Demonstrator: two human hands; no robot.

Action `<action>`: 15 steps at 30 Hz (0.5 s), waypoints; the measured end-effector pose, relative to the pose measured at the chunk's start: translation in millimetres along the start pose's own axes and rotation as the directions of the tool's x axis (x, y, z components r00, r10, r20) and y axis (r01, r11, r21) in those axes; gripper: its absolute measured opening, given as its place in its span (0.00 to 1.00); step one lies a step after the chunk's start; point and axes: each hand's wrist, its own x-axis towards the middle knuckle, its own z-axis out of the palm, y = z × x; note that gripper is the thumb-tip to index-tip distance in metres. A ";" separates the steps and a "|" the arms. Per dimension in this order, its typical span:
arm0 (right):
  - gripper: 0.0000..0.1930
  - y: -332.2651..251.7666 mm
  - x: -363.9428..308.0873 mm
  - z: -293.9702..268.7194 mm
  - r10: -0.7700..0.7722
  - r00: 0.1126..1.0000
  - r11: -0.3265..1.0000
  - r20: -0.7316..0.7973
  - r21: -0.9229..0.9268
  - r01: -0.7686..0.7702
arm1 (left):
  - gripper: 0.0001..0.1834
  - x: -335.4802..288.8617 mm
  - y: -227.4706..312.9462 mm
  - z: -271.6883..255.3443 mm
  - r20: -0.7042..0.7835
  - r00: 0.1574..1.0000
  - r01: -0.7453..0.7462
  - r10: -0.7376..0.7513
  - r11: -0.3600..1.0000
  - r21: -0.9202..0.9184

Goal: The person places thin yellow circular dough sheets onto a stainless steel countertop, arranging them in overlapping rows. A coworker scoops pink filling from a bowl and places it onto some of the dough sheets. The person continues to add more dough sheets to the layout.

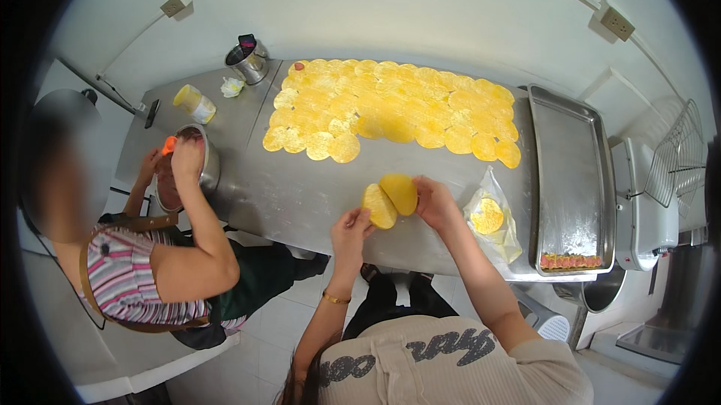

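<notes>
Above the steel table's near edge, my left hand (351, 230) is closed on a round yellow dumpling wrapper (378, 208). My right hand (434, 202) pinches a second yellow wrapper (399, 192) just beside it; whether each is a single sheet or a thin stack, I cannot tell. Beyond my hands, many overlapping yellow wrappers (398, 108) lie spread in a wide sheet across the table. A small pinkish lump (299, 66) sits on its far left corner. Right of my right hand lies an opened plastic package (505, 234) with yellow wrappers (487, 215) on it.
A metal tray (568, 172) at right holds a row of filled pieces (571, 261) at its near end. On the left, a co-worker's hands hold an orange scoop (169, 145) over a steel bowl (211, 161) of pinkish filling. Behind stand a jar (195, 104) and metal container (249, 67).
</notes>
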 end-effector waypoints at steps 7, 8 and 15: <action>0.14 -15.6 102.4 33.2 -0.185 0.978 0.983 -0.099 -0.024 0.184 | 0.07 -4.3 16.8 -72.9 -0.140 0.990 -0.031 0.024 0.998 -0.047; 0.14 -15.5 115.8 33.1 -0.200 0.958 0.974 -0.203 -0.147 0.172 | 0.07 -5.0 16.1 -77.8 -0.180 0.984 -0.002 -0.006 0.999 -0.044; 0.09 34.4 122.7 20.1 -0.768 0.568 -0.141 0.296 -0.943 0.302 | 0.10 -4.3 10.0 -92.8 -0.161 0.982 0.080 -0.102 0.987 -0.140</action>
